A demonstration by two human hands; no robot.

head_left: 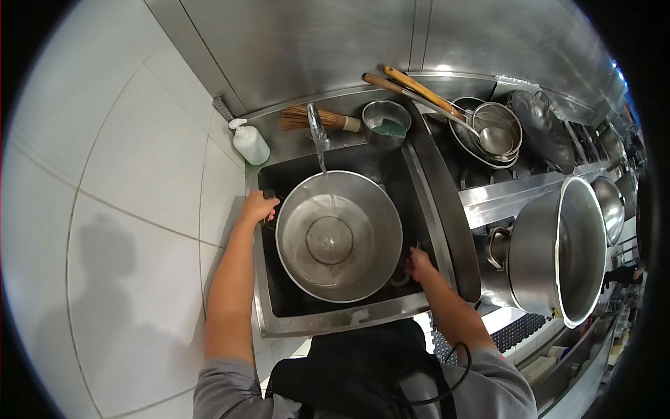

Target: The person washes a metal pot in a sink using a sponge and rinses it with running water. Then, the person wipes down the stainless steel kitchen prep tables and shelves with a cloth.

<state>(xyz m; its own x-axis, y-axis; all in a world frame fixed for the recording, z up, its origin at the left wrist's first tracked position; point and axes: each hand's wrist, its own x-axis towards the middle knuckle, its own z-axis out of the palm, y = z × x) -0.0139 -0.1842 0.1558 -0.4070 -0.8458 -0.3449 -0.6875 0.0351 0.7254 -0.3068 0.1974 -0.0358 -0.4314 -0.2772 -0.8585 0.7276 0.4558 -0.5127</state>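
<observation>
A large metal pot (377, 258) sits tilted slightly in the sink (345, 320), its open top facing me. Water runs into it from the faucet (316, 126), and a shallow layer covers the round mark on its bottom. My left hand (259, 207) is closed around a dark handle at the pot's left side. At the lower right, my right hand (419, 265) is closed on the pot's other looped handle (400, 281); its fingertips are partly hidden.
Behind the sink stand a white pump bottle (251, 145), a straw brush (300, 119) and a metal container (377, 114) holding a green scouring pad (390, 128). To the right, long-handled strainers (504, 119) rest on a stove beside a big stockpot (534, 258). A tiled wall (139, 209) borders the left.
</observation>
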